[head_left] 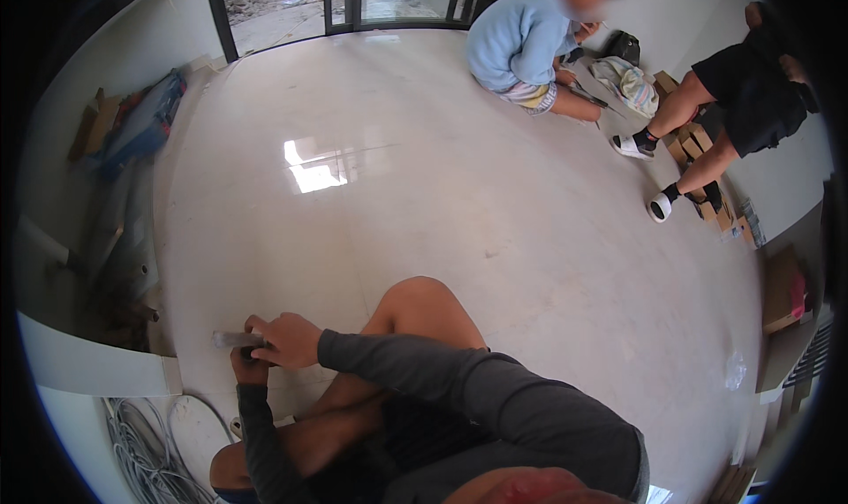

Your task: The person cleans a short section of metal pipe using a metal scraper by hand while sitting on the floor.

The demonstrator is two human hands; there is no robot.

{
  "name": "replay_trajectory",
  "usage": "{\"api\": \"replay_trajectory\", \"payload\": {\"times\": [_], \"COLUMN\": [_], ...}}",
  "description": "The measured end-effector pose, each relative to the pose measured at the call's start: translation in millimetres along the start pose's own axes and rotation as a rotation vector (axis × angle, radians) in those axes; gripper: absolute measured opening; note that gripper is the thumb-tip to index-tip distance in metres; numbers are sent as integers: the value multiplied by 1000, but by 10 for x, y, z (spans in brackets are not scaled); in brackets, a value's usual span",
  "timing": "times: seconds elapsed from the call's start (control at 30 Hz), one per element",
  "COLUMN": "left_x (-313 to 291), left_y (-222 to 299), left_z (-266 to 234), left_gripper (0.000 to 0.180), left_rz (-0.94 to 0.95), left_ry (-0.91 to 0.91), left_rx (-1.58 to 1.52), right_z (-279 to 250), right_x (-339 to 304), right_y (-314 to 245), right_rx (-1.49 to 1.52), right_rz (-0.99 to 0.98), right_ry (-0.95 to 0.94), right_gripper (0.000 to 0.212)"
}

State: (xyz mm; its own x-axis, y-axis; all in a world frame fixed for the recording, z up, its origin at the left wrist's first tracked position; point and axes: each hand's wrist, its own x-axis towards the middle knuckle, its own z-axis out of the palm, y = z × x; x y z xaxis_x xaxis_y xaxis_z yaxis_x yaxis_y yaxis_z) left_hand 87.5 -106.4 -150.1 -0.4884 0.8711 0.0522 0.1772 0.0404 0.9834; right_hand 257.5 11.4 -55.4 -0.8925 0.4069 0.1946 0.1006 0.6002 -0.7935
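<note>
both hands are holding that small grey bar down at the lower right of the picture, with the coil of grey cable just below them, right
Not quite: the side is wrong. The head view shows the left hand and right hand together on the small grey bar at the lower left of the picture, not the lower right. The coil of grey cable does lie just below them, on the pale floor.

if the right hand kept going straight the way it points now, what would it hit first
The right hand points toward the person's left, gripping a small grey flat piece that sticks out past the fingers. Beyond that, the first thing in line is probably the low white ledge by the wall, though depth is unclear.
</note>
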Motion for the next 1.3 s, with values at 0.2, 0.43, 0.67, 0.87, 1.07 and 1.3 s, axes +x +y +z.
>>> {"api": "replay_trajectory", "payload": {"times": [0.2, 0.43, 0.67, 0.87, 1.07, 1.3], "left_x": [-55, -157, -221, -243, -270, -264], "left_y": [434, 639, 707, 921, 909, 817], "left_z": [34, 131, 9, -35, -99, -166], "left_gripper": [21, 26, 32, 36, 42, 41], "left_rz": [164, 193, 281, 279, 201, 102], "left_ry": [55, 19, 3, -7, -69, -69], "left_rx": [258, 335, 576, 634, 696, 706], "right_z": [-38, 55, 93, 94, 121, 174], "right_x": [10, 9, 6, 32, 28, 54], "right_y": [67, 89, 114, 109, 180, 241], "right_rx": [3, 14, 1, 2, -23, -53], "right_rz": [57, 106, 131, 135, 119, 123], "right_ry": [29, -1, -28, -36, -12, -25], "right_gripper": [36, 37, 38, 38, 38, 37]}}
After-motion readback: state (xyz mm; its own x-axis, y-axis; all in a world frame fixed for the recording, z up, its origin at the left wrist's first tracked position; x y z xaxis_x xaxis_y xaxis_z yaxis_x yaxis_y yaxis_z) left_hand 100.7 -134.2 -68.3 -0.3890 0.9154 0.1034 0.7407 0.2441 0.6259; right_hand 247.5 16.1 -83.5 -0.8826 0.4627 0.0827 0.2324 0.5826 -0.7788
